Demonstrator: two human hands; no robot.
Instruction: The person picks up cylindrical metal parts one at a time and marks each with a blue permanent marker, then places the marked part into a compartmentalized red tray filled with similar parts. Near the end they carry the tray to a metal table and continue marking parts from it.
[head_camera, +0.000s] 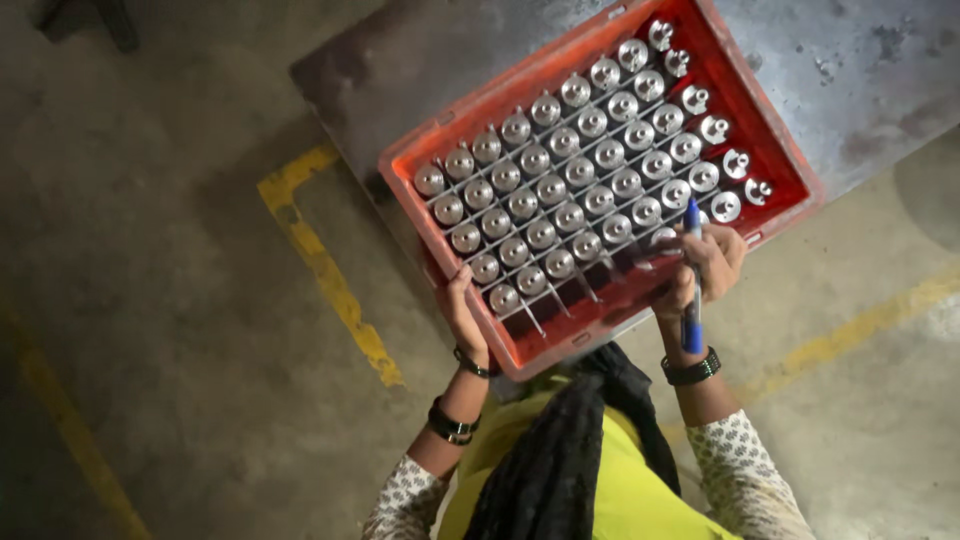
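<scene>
A red plastic crate (452, 116) rests on the corner of a metal table. Wire dividers split it into cells, and several round, shiny metal parts (565, 178) stand in them in rows. A few cells in the row nearest me hold nothing. My left hand (463, 312) grips the crate's near left rim. My right hand (712, 262) is at the near right rim, closed around a blue marker pen (692, 300) that points up over the parts. I wear dark bands on my left wrist and a black watch on my right.
The grey, scuffed metal table (850, 80) runs off to the upper right. Below is a concrete floor with yellow painted lines (325, 265) on the left and lower right. My yellow top and dark scarf (560, 460) fill the bottom middle.
</scene>
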